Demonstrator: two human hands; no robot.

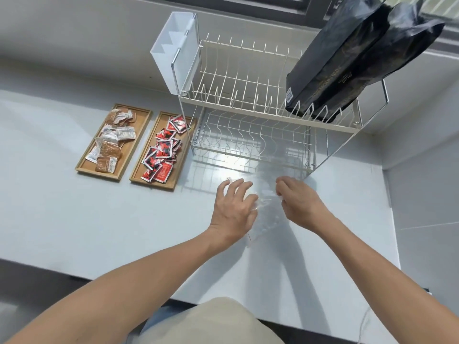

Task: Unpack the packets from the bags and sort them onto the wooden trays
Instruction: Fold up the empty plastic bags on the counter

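1. Far left: left wooden tray on the pale worktop. Holds brown and white packets in a loose heap, roughly a dozen; overlap prevents an exact count.
2. Just beside it, a little apart: right wooden tray, lying parallel. Holds red packets, piled, perhaps fifteen or so; exact count not possible. Two trays in all.
3. Behind the trays, clipped to the rack's left end: one white cutlery holder.
4. Centre: one two-tier wire dish rack standing on the worktop; the right tray's far corner is just beside its foot.
5. Left hand: palm down over the worktop in front of the rack, fingers spread wide, thumb side touching the left edge of a clear plastic bag. Pressing rather than pinching, as far as can be seen.
6. The clear bag lies flat between the two hands, crumpled, running from the rack's base back toward the person. No packets visible inside it; transparency makes its edges hard to trace.
7. Right hand: fingers curled narrow, tips pinching the bag's right edge.
8. Upper right: two black bags leaning side by side in the rack's top tier, tilted right.
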